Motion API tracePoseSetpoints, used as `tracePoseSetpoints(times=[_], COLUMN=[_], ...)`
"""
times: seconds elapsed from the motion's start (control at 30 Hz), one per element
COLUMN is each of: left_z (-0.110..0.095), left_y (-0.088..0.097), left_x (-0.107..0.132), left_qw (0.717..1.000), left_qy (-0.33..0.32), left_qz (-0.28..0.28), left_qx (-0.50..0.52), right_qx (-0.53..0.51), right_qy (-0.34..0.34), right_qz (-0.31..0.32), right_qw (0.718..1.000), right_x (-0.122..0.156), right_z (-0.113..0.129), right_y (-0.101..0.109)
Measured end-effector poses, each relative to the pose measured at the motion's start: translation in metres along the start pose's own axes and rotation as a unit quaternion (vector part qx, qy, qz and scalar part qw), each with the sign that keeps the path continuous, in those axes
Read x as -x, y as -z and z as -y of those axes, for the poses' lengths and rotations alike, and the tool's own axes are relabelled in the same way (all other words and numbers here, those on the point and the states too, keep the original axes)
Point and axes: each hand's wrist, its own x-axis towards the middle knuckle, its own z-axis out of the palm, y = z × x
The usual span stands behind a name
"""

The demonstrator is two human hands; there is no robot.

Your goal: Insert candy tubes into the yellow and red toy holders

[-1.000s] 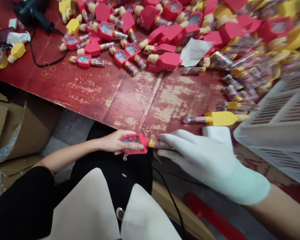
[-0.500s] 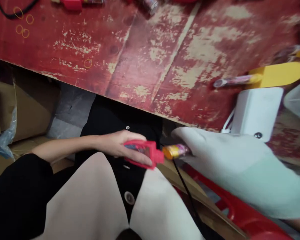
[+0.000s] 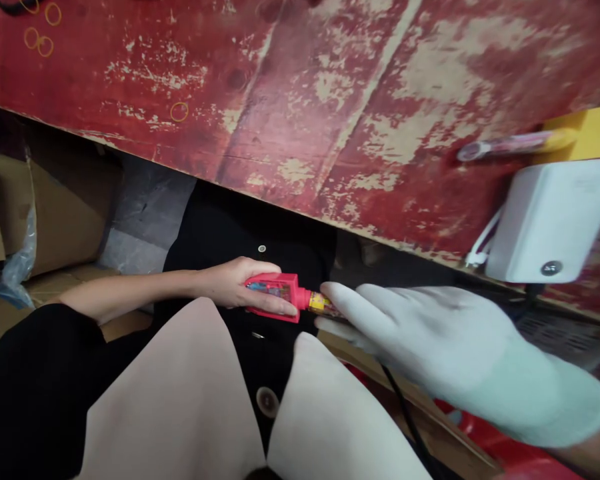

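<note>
Below the table edge, over my lap, my bare left hand (image 3: 235, 283) grips a red plastic toy case (image 3: 275, 295) with a picture window. A small candy tube (image 3: 320, 303) with a yellow cap sticks out of the case's right end. My right hand (image 3: 430, 330), in a white glove, pinches that tube between thumb and fingers. Both hands hold the same assembled piece in front of my black and white top.
The worn red table (image 3: 300, 100) fills the upper view. A white box (image 3: 545, 220) with a cable sits at its right edge beside a yellow toy with a tube (image 3: 520, 141). Rubber bands (image 3: 40, 27) lie top left. Cardboard boxes (image 3: 25, 213) stand on the floor at left.
The view tilted down and the toy pile left the frame. The tube, apart from the case half a second ago, is now pushed into the case's end.
</note>
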Motion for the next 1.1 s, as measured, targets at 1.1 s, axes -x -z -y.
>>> tracePoseSetpoints(times=[1.1], left_z=[0.007], left_y=[-0.017], left_x=[0.001], left_qw=[0.952], left_qy=[0.019], left_qz=[-0.091], left_qx=[-0.292], right_qx=[-0.424], right_qy=[-0.223], right_qz=[0.026], right_qw=[0.877], right_x=[-0.004], right_z=[0.026], right_y=[-0.049])
